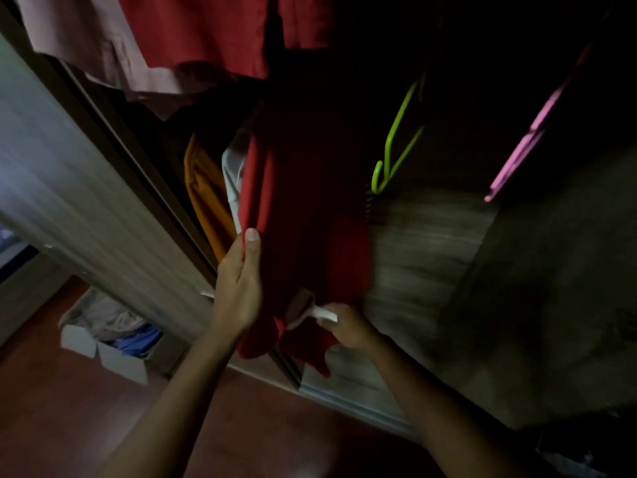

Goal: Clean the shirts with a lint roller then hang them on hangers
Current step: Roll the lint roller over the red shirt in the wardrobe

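Note:
A red shirt (pixel 303 215) hangs in the open wardrobe, in the middle of the view. My left hand (pixel 238 284) grips its left edge, thumb on the front of the cloth. My right hand (pixel 348 326) holds the white handle of a lint roller (pixel 303 307), whose roll lies against the shirt's lower part. An empty green hanger (pixel 396 143) and a pink hanger (pixel 527 136) hang to the right of the shirt.
More clothes hang above: a pale pink garment (pixel 93 43) and another red one (pixel 206 32). An orange garment (pixel 206 198) hangs left of the shirt. The wardrobe's sliding door (pixel 69 188) stands at left. A white box of clothes (pixel 110 336) sits on the wooden floor.

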Motion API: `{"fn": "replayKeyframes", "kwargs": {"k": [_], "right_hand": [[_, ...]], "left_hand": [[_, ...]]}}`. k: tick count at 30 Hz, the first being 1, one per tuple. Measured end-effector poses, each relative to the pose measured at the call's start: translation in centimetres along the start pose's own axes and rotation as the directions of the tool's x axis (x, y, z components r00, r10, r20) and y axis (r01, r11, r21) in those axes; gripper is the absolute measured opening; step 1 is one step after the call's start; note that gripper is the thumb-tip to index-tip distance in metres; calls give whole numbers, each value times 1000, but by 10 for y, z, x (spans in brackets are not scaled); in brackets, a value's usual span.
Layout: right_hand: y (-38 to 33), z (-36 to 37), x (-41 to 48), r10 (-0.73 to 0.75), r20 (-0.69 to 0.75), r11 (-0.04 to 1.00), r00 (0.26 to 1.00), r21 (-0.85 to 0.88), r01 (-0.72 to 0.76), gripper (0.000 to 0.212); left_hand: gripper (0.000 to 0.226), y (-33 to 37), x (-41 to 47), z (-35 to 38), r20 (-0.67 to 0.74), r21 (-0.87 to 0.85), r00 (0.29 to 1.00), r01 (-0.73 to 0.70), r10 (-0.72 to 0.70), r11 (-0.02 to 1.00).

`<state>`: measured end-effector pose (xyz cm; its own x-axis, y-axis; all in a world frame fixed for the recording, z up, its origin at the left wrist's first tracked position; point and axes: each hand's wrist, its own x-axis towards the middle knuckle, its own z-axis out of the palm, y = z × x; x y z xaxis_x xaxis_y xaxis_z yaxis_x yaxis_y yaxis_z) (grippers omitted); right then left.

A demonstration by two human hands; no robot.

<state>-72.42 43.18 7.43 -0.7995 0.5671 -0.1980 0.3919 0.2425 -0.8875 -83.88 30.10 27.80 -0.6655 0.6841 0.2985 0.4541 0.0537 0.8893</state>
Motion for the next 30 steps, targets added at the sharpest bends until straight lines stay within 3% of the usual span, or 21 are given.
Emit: {"fn": "replayKeyframes", "kwargs": {"k": [3, 6, 10, 12, 14, 17, 20, 22, 24, 26, 28, 30], "right_hand": [[1, 5, -9, 144, 71, 989, 987, -38, -141, 7], [-20, -15, -7, 34, -148, 999, 988, -23, -38, 24], [-75, -51, -28, -76, -472, 987, 878, 87, 133, 14], [-98, -59, -42, -111, -538, 956, 835, 173, 239, 11], [-108, -54, -51, -102, -554, 944, 827, 208, 256, 11], [-94, -33, -71, -15, -466, 978, 885, 177, 110, 7], [-70, -9, -109, 154, -398, 988, 904, 39, -151, 33], [-54, 9, -150, 246, -474, 962, 845, 11, -274, 40], [-35, 27, -185, 344, -540, 937, 768, 139, -322, 26], [-21, 45, -233, 458, -612, 888, 645, 272, -371, 29], [-10, 63, -285, 533, -680, 844, 504, 380, -378, 40], [-2, 80, -340, 556, -761, 820, 334, 434, -374, 42]], "left_hand": [[44, -1, 0, -1, 33, -63, 999, 35, -33, 997], [50, -3, 2, -2, 62, -110, 997, 49, -43, 993], [51, 0, 2, 1, 93, -115, 996, 27, -16, 993], [49, -1, 2, 1, 145, -155, 989, 27, -5, 988], [47, -2, 5, 1, 205, -187, 979, 29, 10, 982], [32, -1, 6, 6, 223, -182, 971, -49, 90, 982], [24, -15, 2, 15, 221, -96, 953, -189, 206, 977], [31, -30, -10, 26, 266, -16, 923, -284, 278, 959], [30, -43, -26, 40, 290, 87, 913, -324, 287, 942], [24, -43, -62, 56, 381, 74, 878, -342, 291, 937], [18, -33, -109, 78, 525, 24, 797, -364, 298, 931], [20, -20, -163, 103, 658, -41, 671, -421, 342, 906]]}}
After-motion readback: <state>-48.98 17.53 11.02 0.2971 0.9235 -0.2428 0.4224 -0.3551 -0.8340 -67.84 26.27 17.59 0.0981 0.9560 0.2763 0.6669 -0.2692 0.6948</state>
